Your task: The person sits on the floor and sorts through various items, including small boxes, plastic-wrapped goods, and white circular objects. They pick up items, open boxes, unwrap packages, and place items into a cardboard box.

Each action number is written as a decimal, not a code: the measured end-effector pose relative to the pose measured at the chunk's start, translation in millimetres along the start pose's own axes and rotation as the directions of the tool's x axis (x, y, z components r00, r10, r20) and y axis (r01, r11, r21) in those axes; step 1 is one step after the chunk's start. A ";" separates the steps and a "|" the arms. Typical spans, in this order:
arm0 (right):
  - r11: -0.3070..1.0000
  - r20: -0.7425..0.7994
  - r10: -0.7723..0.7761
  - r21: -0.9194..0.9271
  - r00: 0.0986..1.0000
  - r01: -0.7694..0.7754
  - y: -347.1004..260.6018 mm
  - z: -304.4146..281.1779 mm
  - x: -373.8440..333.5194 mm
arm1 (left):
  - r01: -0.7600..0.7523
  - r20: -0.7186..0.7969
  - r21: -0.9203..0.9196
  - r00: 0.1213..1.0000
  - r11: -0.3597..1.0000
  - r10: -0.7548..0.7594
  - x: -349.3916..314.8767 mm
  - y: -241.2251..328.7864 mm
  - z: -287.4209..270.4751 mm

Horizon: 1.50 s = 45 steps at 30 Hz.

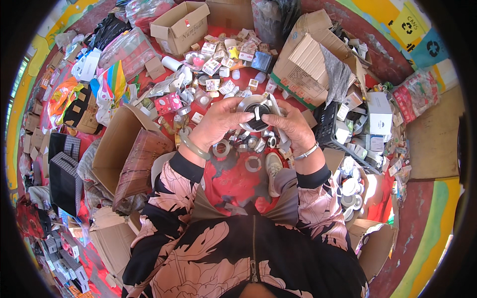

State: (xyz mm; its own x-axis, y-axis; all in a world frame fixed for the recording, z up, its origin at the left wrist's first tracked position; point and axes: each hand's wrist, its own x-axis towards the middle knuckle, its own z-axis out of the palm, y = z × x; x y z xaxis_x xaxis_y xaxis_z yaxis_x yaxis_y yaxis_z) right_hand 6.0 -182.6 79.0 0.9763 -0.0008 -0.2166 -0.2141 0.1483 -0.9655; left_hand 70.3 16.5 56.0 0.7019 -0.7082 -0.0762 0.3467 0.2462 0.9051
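Observation:
Between both hands, in front of my chest, is a round piece (257, 123) with a pale silvery rim and a dark, black centre. A narrow white strip lies across its middle; the exact kind of thing cannot be made out. My left hand (218, 121) grips its left side, the thumb pressed onto the dark centre. From the right, my right hand (294, 126) holds the other edge, its thumb close to the white strip. Most fingertips are hidden behind the piece. Below the hands, a silvery ring (221, 148) and several small round parts lie on the red floor.
Small boxes (212, 67) are heaped ahead. An open carton (181, 30) stands behind them; a large tilted carton (318, 59) is at far right. A black crate (334, 131) of boxes and white round lids (351, 187) are on my right, a brown carton (129, 154) on my left.

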 end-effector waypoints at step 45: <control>0.997 0.023 -0.016 0.082 1.000 0.014 2.5 2.6 -1.8 | -0.053 0.189 -0.100 0.980 0.994 0.071 -4.1 -16.3 1.9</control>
State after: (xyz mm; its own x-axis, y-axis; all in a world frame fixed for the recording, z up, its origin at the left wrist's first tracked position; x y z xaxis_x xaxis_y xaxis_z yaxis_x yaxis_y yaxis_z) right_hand 3.8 -179.7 77.3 0.9800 0.0197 -0.1982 -0.1974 0.2287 -0.9533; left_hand 60.6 14.2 42.4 0.5947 -0.8010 0.0682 0.3697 0.3479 0.8616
